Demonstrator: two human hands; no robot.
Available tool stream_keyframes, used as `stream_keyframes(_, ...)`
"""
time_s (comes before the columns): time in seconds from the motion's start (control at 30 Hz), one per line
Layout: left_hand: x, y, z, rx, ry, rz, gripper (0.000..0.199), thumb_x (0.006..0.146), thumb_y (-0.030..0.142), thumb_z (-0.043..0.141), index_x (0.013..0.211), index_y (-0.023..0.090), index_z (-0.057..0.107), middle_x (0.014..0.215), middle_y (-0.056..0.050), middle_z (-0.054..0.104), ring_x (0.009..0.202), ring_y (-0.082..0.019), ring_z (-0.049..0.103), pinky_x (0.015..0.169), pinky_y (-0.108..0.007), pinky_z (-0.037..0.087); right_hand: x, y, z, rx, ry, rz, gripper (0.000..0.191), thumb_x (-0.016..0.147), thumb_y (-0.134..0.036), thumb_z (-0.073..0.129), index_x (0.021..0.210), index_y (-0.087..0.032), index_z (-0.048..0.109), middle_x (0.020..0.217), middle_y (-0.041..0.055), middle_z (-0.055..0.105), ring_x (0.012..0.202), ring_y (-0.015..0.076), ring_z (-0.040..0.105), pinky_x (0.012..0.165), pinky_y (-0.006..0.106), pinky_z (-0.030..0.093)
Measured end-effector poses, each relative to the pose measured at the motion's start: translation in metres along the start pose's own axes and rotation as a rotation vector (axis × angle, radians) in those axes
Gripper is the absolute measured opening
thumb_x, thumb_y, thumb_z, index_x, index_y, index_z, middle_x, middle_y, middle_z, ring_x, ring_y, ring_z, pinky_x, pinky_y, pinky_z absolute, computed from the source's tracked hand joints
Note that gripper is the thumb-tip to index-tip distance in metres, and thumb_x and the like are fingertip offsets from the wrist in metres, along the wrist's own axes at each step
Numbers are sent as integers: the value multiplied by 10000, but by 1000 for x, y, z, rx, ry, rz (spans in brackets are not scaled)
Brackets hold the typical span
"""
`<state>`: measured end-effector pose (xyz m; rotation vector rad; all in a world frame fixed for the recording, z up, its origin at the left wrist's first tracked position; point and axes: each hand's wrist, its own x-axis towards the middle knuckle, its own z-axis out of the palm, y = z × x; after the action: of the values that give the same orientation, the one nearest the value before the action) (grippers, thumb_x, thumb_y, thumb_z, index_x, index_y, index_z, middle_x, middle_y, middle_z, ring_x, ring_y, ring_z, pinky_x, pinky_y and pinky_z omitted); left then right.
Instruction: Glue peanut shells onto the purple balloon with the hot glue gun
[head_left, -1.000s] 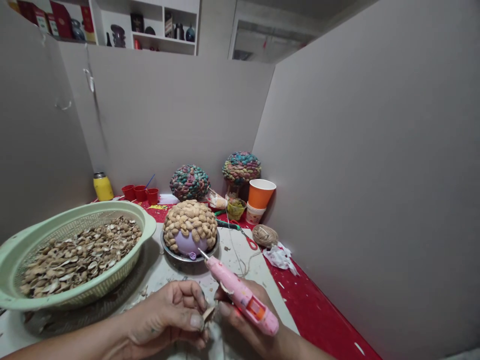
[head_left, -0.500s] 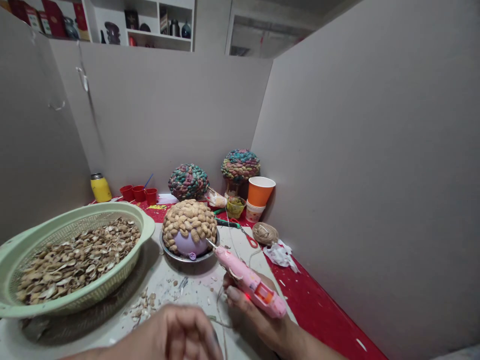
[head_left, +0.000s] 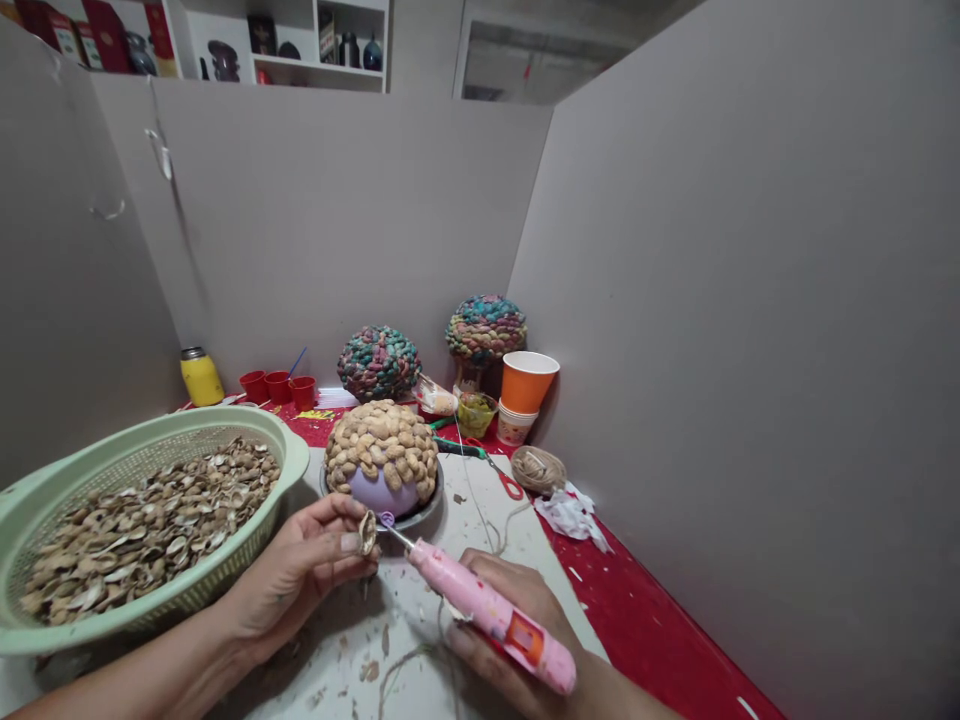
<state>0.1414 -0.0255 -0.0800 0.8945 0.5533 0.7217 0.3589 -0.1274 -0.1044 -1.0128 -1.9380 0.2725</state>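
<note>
Between the thumb and fingers of my left hand (head_left: 300, 560) is a peanut shell half (head_left: 367, 533), its hollow side facing right. My right hand (head_left: 510, 610) grips a pink hot glue gun (head_left: 480, 600), whose metal nozzle points up and left, close to the shell. Just beyond them a purple balloon (head_left: 382, 492) sits in a metal bowl (head_left: 431, 508). Peanut shells (head_left: 382, 440) cover the balloon's top and sides, while its lower front shows bare with the knot facing me. Part of the bowl is hidden behind the balloon and my left hand.
A green colander (head_left: 289, 465) of shells stands at left. Behind the bowl are two coloured shell-covered domes (head_left: 379, 362), red cups (head_left: 303, 393), an orange cup (head_left: 529, 380), scissors (head_left: 510, 485) and twine (head_left: 538, 470). Grey panels (head_left: 337, 220) enclose the table.
My left hand has moved up and forward from the bottom edge, now showing a peanut shell half. The glue gun's nozzle has shifted left and down, from beside the balloon to near the shell.
</note>
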Motion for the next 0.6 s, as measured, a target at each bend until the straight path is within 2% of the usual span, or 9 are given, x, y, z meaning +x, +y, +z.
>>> stream_keyframes(0.2, 2, 0, -2, 17, -19, 0, 237, 699, 142, 813, 873, 154, 653, 821, -12, 653, 733, -95, 601, 741, -242, 528, -2, 1, 3, 8, 10, -66, 410, 1028, -535, 374, 783, -207, 360, 695, -25, 414, 592, 133, 399, 562, 250, 292)
stream_keyframes(0.6, 3, -6, -5, 111, -78, 8, 192, 739, 158, 777, 876, 168, 644, 857, -19, 628, 784, -114, 576, 772, -250, 496, -2, 1, 5, -102, 6, -141, 404, 1052, -512, 297, 789, -210, 346, 683, -25, 417, 584, 137, 393, 563, 262, 288)
